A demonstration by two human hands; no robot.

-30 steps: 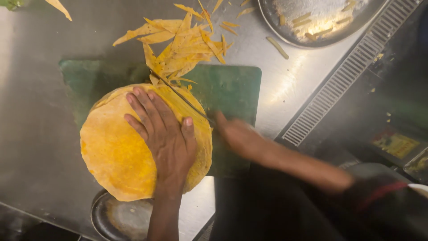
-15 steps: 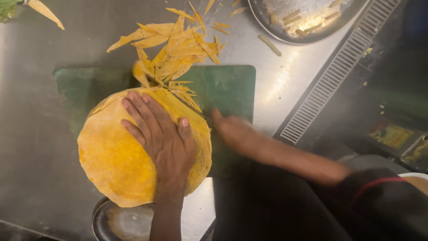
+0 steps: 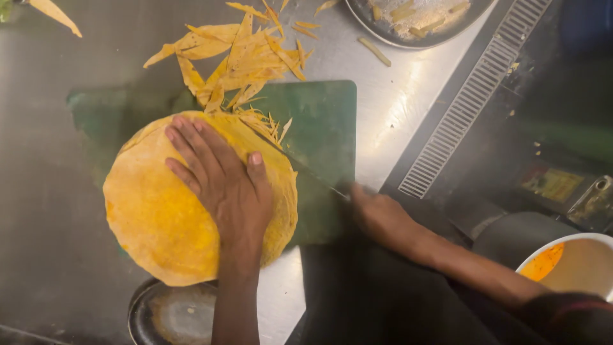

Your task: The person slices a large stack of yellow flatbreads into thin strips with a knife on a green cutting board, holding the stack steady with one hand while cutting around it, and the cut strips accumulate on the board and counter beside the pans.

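A stack of round yellow flatbreads (image 3: 159, 217) lies on a green cutting board (image 3: 319, 128). My left hand (image 3: 220, 176) presses flat on the stack, fingers spread. My right hand (image 3: 380, 214) grips the handle of a knife (image 3: 313, 176) whose blade lies across the stack's far right edge. A heap of cut yellow strips (image 3: 236, 57) lies at the board's far edge and on the steel counter behind it.
A steel plate (image 3: 418, 19) with a few strips sits at the top right. A slotted drain grate (image 3: 472, 96) runs diagonally on the right. Below the stack is a round steel dish (image 3: 169, 316). A white bucket (image 3: 568, 265) with orange residue stands at the lower right.
The knife and my right hand have drawn back to the right along the stack's edge. My left hand stays pressed on the flatbreads.
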